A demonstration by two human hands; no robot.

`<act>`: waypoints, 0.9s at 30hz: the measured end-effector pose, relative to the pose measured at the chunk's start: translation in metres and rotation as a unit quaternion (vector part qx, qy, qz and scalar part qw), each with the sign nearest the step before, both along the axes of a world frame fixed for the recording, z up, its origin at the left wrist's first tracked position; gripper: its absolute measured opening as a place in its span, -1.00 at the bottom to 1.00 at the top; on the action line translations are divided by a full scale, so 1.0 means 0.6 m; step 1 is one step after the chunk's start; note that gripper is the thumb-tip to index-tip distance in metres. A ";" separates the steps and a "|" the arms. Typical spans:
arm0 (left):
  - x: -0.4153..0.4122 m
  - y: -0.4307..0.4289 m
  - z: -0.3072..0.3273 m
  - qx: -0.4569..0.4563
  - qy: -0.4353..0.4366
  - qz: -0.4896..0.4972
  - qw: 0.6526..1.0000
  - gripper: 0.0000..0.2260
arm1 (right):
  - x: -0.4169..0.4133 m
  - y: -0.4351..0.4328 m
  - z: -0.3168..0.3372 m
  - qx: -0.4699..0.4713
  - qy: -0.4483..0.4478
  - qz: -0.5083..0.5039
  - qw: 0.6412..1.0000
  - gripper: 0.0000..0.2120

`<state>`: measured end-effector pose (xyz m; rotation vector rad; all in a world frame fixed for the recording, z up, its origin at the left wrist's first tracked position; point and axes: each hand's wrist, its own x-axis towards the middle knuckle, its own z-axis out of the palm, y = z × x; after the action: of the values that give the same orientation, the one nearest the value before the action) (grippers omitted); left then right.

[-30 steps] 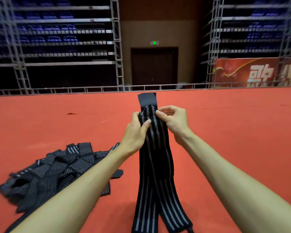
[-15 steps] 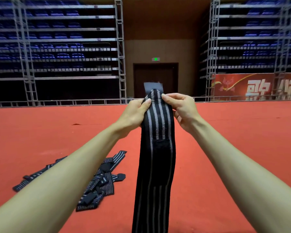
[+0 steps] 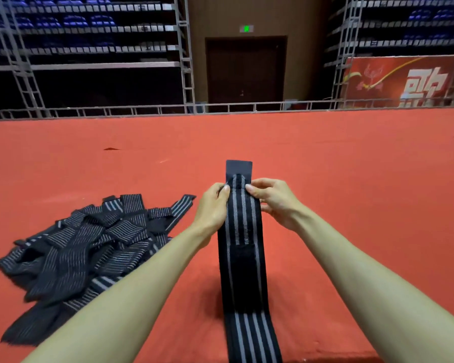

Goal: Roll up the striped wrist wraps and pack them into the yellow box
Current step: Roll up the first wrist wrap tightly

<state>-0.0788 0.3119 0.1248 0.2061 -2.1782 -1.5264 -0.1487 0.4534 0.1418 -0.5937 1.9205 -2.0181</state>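
While both hands pinch its upper end, the wrap [image 3: 243, 226] hangs upright in front of the person, striped face toward the camera. The left hand [image 3: 212, 208] grips the left edge with its thumb on the front. Its fingers curl behind the strip and are hidden. The right hand [image 3: 274, 199] grips the right edge the same way, thumb tip on the stripes and fingers bent round the back. A plain dark tab [image 3: 239, 167] stands above the thumbs, and a black patch [image 3: 243, 273] breaks the stripes midway down. The strip's lower end runs off the bottom of the frame, so whether it reaches the floor [image 3: 351, 179] cannot be told.

To the left, a pile [image 3: 89, 244] of striped wraps lies on the red floor, well apart from the held one. They overlap too much to count, the near ones are blurred, and the left forearm [image 3: 142, 284] covers the pile's right corner. Far back, a banner [image 3: 404, 82] is cut off at the right edge.
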 end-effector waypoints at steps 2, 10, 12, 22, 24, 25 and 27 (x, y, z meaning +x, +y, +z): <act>-0.033 -0.009 -0.044 0.022 0.004 0.001 1.000 -0.81 | -0.034 -0.013 -0.049 -0.001 -0.019 0.001 1.000 -0.76; -0.123 -0.025 -0.214 0.034 -0.005 -0.008 0.999 -0.75 | -0.121 -0.036 -0.229 -0.017 -0.033 -0.068 0.997 -0.76; -0.145 -0.026 -0.252 0.040 -0.005 -0.005 0.999 -0.82 | -0.137 -0.040 -0.272 -0.022 -0.038 -0.080 0.996 -0.76; -0.157 -0.055 -0.314 0.151 0.020 -0.032 0.988 -0.78 | -0.152 -0.063 -0.343 -0.042 -0.022 -0.065 0.997 -0.75; -0.154 -0.057 -0.316 0.174 0.017 -0.044 0.984 -0.79 | -0.152 -0.065 -0.347 -0.053 -0.035 -0.063 0.996 -0.75; -0.155 -0.058 -0.312 0.181 0.016 -0.051 0.982 -0.79 | -0.153 -0.063 -0.344 -0.058 -0.038 -0.066 0.995 -0.75; -0.152 -0.061 -0.307 0.185 0.019 -0.073 0.980 -0.79 | -0.155 -0.063 -0.343 -0.059 -0.030 -0.069 0.995 -0.75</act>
<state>-0.1702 0.2753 -0.0594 0.1359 -1.8983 -1.9958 -0.2419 0.4158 -0.0640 -0.4320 1.8634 -2.2215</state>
